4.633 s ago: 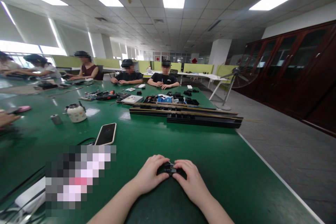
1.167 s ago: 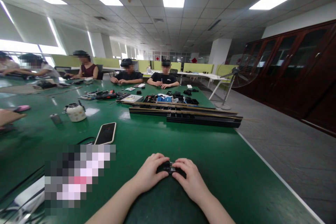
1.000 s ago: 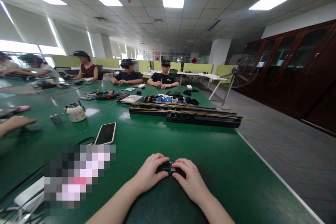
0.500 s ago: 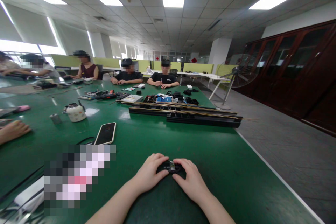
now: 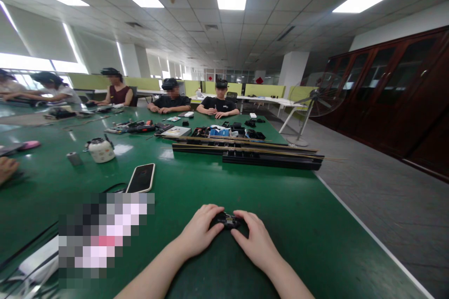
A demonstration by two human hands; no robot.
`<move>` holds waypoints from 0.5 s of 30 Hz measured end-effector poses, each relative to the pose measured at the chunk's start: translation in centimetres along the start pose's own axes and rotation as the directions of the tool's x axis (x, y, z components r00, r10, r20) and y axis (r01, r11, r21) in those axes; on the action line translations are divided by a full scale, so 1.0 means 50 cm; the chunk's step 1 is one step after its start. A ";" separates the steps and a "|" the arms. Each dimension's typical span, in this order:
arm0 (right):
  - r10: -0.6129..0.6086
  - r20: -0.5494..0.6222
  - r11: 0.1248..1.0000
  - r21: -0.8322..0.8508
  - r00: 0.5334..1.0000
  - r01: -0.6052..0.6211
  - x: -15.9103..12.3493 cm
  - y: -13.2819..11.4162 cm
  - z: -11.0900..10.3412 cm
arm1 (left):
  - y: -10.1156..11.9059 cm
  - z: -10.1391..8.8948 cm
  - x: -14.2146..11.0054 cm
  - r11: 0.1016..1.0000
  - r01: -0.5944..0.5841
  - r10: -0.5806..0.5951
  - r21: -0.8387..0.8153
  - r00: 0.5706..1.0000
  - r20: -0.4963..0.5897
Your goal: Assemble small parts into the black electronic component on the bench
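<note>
Between my two hands, low in the middle of the head view, is a small black device [image 5: 229,220] with a pale, shiny patch on its top. It is close to the green table, and I cannot make out its exact kind. My left hand [image 5: 200,230] grips its left end, thumb in front and fingers behind. On the opposite end my right hand [image 5: 255,236] holds it the same way, its fingers curled round the far side. Both hands partly cover the device's ends.
A phone [image 5: 141,178], a white pot-like container [image 5: 100,150] and a grey cylinder [image 5: 73,158] stand to the left. Long black trays [image 5: 273,160] with thin rods lie ahead. Co-workers sit around the table [image 5: 196,180]; one co-worker's hand [image 5: 6,168] is at the left edge.
The black device has tilted slightly between my hands, which stay almost in place. At the left edge the co-worker's hand has drawn back leftward.
</note>
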State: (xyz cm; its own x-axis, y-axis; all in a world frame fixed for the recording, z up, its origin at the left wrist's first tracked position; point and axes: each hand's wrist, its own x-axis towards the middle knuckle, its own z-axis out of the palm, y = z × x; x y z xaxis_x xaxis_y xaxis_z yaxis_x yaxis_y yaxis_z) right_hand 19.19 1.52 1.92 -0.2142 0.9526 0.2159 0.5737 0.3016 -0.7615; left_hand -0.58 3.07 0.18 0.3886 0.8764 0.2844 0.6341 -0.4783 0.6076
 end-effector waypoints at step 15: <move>0.012 0.015 0.999 -0.033 1.000 -0.012 0.002 0.004 0.001 | -0.001 0.001 0.001 1.000 -0.008 0.008 0.020 1.000 -0.001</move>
State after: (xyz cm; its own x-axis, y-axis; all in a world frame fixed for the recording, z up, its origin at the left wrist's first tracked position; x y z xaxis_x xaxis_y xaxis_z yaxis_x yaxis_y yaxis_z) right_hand 19.24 1.69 1.79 -0.2192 0.9555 0.1974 0.6017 0.2917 -0.7435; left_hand -0.57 3.15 0.14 0.3928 0.8726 0.2903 0.6440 -0.4864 0.5905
